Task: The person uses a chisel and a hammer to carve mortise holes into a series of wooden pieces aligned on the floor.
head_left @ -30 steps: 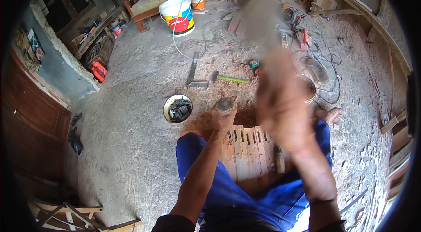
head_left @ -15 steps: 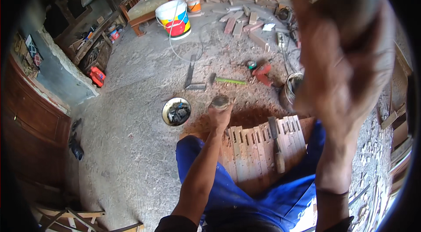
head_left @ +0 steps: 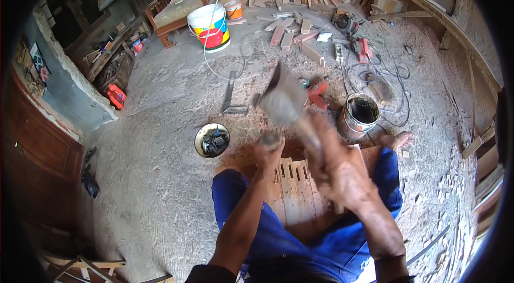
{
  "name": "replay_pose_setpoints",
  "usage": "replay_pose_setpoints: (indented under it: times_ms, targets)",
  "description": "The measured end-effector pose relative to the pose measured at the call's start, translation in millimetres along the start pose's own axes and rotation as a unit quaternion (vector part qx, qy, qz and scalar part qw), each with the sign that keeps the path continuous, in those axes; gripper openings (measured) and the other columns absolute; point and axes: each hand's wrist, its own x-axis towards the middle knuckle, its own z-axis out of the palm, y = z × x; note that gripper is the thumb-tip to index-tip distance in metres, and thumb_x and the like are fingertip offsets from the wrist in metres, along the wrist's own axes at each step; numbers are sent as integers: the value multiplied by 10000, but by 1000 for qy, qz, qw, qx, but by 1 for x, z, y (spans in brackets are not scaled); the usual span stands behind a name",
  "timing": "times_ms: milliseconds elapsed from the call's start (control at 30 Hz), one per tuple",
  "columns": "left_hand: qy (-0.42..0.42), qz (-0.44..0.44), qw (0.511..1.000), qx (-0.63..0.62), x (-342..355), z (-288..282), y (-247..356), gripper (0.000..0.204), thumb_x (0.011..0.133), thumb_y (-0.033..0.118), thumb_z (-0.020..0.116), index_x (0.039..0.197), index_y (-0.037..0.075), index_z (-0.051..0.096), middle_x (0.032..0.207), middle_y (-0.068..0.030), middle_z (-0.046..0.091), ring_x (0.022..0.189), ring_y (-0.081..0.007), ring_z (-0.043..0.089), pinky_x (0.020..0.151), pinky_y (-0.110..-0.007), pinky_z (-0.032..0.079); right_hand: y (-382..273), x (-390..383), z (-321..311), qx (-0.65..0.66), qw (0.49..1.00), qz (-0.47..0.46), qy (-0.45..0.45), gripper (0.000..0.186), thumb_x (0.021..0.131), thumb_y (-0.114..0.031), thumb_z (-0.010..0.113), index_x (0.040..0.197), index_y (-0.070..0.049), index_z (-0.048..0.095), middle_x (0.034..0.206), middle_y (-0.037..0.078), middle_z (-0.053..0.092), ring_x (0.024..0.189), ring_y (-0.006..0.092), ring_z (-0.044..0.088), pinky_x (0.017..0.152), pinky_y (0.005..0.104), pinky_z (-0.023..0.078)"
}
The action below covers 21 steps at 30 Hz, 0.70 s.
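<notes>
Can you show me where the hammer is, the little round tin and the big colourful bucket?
hammer (head_left: 284, 102): head view, on its blurred head.
round tin (head_left: 212, 140): head view, on the bits inside it.
colourful bucket (head_left: 210, 29): head view, on its painted side.

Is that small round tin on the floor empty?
No. The tin stands upright and open, with dark small pieces inside; what they are is too small to tell.

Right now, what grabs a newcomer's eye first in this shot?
The right hand at centre swings a motion-blurred mallet above the slatted wooden piece lying across the person's blue-trousered lap, while the left hand steadies a tool at its far edge. Up top, a bright striped white bucket stands beside a wooden bench, with a dark-filled tin pail right of the mallet.
</notes>
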Motion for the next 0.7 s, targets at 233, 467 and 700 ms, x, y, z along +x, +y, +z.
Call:
replay_pose_setpoints:
  times_ms: [233,467,700]
  targets:
    - [104,107,989,-2,8,22,12,133,824,64,771,904,57,665,789,-48,680,691,-141,646,662,-303,546,25,-15,4,43,988,16,150,630,845,3,688,1411,-16,410,747,59,618,557,126,590,486,312,479]
    - [19,-317,946,-62,150,30,-100,311,848,160,721,625,93,516,537,-20,476,382,-141,432,362,-326,339,109,-89,72,409,830,374,-63,778,862,-55,696,1535,-75,307,824,144,701,618,218,677,636,351,572]
    - [-65,-469,877,-79,164,27,-141,167,849,186,705,808,113,560,627,-22,498,470,-148,450,430,-339,381,120,-134,125,329,857,372,-139,782,858,-193,738,1490,35,339,1011,245,707,986,299,709,884,365,536]
